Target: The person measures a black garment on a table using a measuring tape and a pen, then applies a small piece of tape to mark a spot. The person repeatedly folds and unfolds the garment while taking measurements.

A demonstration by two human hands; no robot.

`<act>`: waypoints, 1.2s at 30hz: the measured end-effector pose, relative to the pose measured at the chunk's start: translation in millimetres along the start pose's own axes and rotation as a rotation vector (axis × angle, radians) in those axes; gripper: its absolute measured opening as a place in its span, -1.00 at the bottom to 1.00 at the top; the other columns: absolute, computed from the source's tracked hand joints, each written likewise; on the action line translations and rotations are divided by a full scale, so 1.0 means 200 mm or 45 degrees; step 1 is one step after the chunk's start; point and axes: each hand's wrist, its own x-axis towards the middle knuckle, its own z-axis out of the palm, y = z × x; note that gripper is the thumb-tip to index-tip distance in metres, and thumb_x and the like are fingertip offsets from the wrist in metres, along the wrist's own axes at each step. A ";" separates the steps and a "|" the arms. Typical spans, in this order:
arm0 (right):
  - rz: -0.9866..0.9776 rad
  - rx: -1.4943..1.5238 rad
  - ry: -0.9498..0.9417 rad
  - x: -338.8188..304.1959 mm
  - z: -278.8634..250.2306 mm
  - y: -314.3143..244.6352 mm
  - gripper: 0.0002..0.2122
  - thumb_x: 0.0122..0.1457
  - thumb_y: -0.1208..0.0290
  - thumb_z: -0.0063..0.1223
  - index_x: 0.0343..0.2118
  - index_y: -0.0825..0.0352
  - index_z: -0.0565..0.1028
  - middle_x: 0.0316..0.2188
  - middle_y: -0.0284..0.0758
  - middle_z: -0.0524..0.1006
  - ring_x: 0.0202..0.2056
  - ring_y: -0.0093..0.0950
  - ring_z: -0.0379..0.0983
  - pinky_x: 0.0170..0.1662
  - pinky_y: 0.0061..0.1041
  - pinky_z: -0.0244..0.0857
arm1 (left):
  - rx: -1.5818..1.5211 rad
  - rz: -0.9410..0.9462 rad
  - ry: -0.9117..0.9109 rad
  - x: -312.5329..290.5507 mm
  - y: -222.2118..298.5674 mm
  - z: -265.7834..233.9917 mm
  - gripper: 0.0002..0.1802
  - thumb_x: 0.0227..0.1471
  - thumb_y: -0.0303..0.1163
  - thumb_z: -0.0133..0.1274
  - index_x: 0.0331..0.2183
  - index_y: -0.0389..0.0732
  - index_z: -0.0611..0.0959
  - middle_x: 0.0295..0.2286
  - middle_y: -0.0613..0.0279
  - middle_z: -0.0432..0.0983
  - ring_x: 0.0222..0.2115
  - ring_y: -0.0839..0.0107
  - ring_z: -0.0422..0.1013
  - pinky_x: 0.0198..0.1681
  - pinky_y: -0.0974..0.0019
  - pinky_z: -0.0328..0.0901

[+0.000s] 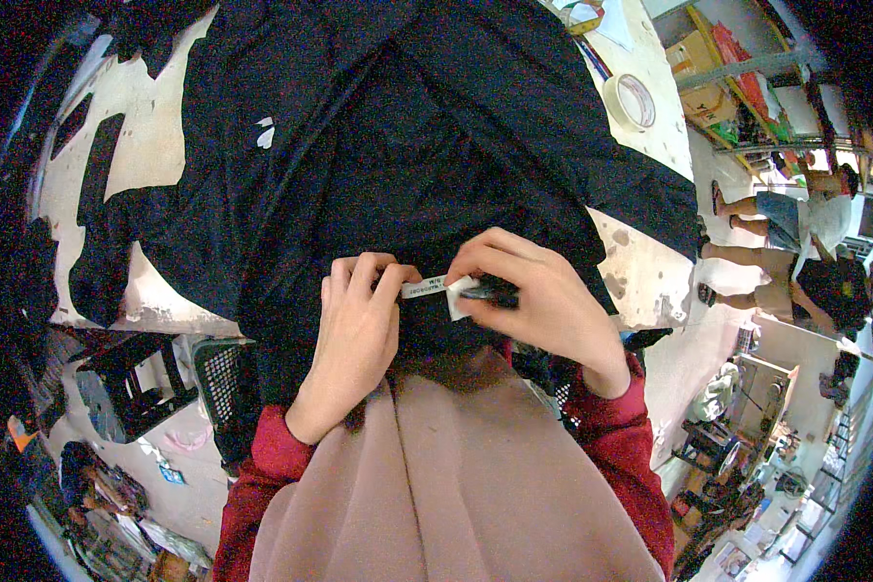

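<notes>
A large black garment (388, 145) is spread over the table in front of me. At its near part, a narrow white label (423, 288) with print shows against the dark cloth. My left hand (351, 315) pinches the cloth at the label's left end, its fingers bent. My right hand (543, 299) is closed around a small dark object (490, 291), whose kind I cannot make out. A small white piece (459, 299) stands at its fingertips, touching the label's right end. The curled fingers partly hide both.
A roll of pale tape (630, 102) lies on the light, stained table (640, 276) at the right. Black cloth pieces (97, 233) lie at the left. A dark perforated chair (221, 388) is near my left side. Two people (795, 233) stand beyond the table by shelves (737, 68).
</notes>
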 end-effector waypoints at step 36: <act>0.027 -0.039 0.039 -0.02 0.21 0.06 -0.72 -0.04 0.63 0.13 -0.21 0.27 0.52 -0.32 -0.30 0.50 -0.22 -0.27 0.46 -0.16 -0.38 0.36 | -0.151 -0.055 -0.041 0.01 -0.01 -0.01 -0.75 -0.09 -0.45 0.01 -0.26 -0.22 0.52 -0.17 0.03 0.26 -0.16 0.07 0.19 -0.06 0.05 0.12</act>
